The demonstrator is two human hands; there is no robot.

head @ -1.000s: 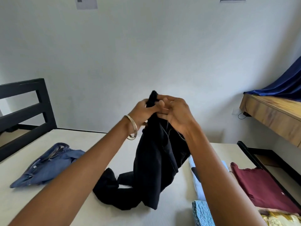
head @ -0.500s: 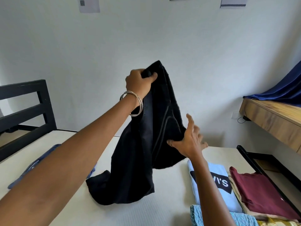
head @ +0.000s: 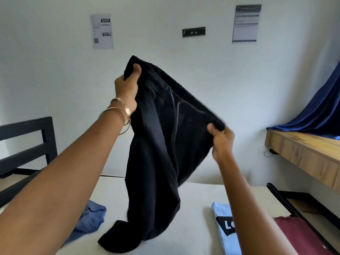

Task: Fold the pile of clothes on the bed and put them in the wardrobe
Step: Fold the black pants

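Gripping the black trousers [head: 161,144] by the waistband, my left hand [head: 127,89] pinches higher than my right hand [head: 219,138], legs trailing down onto the bed [head: 193,227].

Plain white wall [head: 55,80] with two taped-up printed sheets [head: 101,31] and a small black nameplate [head: 193,31] between them. Wooden shelf [head: 301,153] on the right under a blue curtain [head: 320,111]. Black bed frame [head: 27,144] on the left, pretty bright daylight.

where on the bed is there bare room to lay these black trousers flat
Bare mattress shows between the hanging black trousers and the folded light blue t-shirt. The right edge is crowded: that shirt lies beside a maroon shirt. A crumpled blue denim garment occupies the left.
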